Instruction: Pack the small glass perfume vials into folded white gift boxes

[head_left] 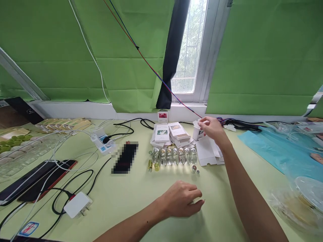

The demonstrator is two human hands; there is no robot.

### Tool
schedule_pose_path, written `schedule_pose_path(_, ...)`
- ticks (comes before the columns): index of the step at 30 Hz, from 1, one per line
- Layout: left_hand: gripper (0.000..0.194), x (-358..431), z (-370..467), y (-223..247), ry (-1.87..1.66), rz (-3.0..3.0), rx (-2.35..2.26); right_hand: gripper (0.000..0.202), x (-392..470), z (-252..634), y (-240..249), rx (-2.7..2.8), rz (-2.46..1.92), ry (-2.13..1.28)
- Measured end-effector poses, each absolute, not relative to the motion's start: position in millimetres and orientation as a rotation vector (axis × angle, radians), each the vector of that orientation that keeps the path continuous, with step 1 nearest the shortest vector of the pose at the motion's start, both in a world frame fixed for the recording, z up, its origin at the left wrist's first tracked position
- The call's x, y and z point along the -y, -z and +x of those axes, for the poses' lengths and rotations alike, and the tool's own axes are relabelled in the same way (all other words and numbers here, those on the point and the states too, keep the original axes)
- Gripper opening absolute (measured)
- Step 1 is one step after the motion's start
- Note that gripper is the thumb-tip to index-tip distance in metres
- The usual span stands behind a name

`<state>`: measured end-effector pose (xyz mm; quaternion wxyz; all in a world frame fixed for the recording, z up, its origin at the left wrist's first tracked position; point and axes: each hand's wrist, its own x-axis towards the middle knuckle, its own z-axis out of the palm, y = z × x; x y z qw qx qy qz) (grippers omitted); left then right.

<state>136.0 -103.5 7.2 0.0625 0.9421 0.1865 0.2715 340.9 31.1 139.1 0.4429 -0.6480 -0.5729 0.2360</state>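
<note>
Sticker (29, 228): red 8-like figure; white boxes (162, 133): print illegible

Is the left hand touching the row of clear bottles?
No, the left hand is apart from the clear bottles, with tabletop showing between them.

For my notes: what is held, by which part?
Right hand at the top of the upright white box; grip unclear. Left hand: nothing visibly held.

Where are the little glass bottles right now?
In the head view, the glass bottles are just right of centre on the table, in front of the flat white boxes and beyond the left hand.
</note>
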Motion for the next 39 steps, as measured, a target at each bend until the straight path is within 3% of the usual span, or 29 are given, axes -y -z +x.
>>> schedule_pose_path(4, 0.027, 103, 136, -8, -0.834, 2.844, -0.575, 0.002, -28, 330, -133, 1.758, -1.617, -0.729)
schedule_pose_path(13, 0.027, 104, 136, -11, -0.854, 2.834, -0.555, 0.039, -35, 333, -116, 2.032, -1.778, -0.83)
schedule_pose_path(26, 0.027, 104, 135, -8, -0.844, 2.836, -0.575, 0.057, -32, 326, -119, 2.147, -1.836, -0.882)
schedule_pose_path(39, 0.027, 104, 136, -10, -0.867, 2.843, -0.553, 0.034, -43, 323, -101, 2.123, -1.844, -0.822)
